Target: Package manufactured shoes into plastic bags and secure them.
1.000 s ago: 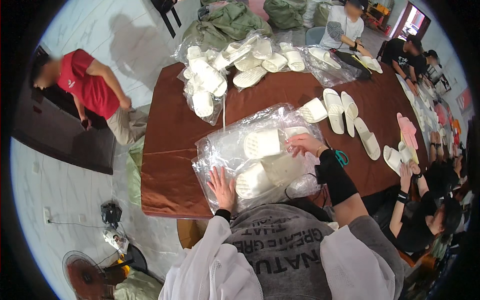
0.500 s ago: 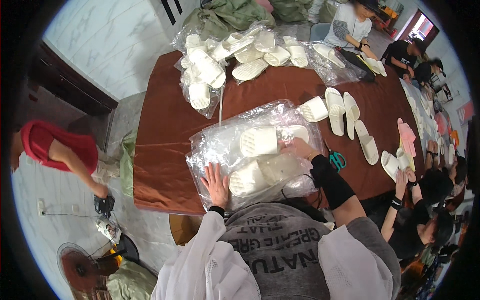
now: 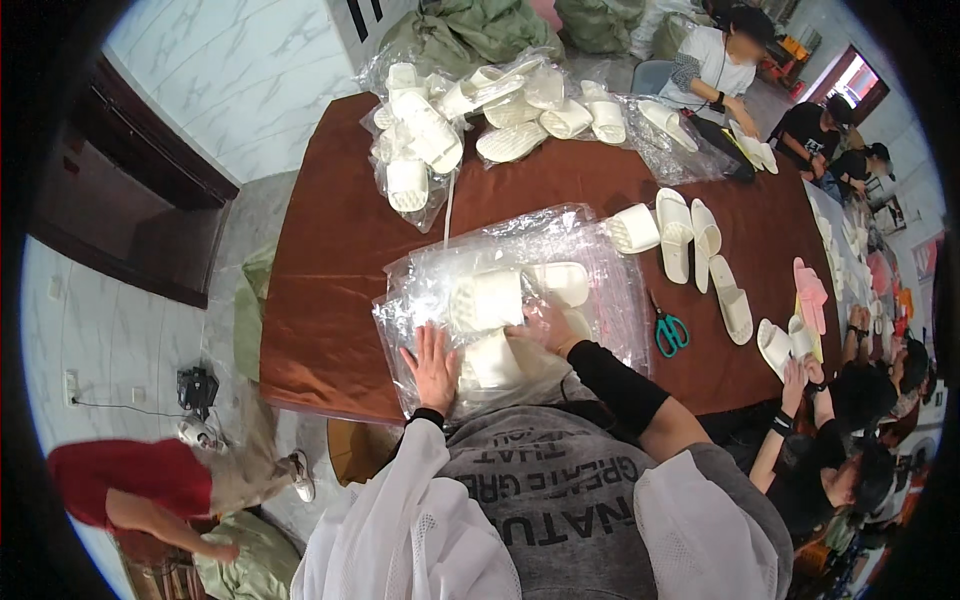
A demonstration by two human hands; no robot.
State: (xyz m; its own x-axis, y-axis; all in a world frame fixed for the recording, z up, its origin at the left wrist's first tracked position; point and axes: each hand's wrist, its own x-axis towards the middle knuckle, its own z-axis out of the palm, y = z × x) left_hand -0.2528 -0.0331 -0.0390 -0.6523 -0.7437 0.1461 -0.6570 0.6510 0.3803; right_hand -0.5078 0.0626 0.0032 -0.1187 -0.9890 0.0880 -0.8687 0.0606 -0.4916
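Two white slippers lie side by side among clear plastic bags (image 3: 610, 270) in front of me: an upper slipper (image 3: 487, 300) and a lower slipper (image 3: 490, 360), partly under the film. My left hand (image 3: 434, 368) is spread flat, fingers apart, pressing on the film by the lower slipper's left end. My right hand (image 3: 545, 328) reaches across from the right, its fingers closed around the middle of the lower slipper. Part of that grip is smeared and hidden. Teal-handled scissors (image 3: 670, 332) rest to the right of the bags.
A brown-covered table (image 3: 330, 260) carries a pile of bagged white slippers (image 3: 430, 130) at the back. Several loose slippers (image 3: 675, 235) lie to the right, with pink ones (image 3: 810, 298) beyond. People work along the right side; a person in red (image 3: 130, 485) is at lower left.
My right hand has moved left and nearer, and the two slippers have shifted left. My left hand stays flat on the film. The person in red has moved nearer.
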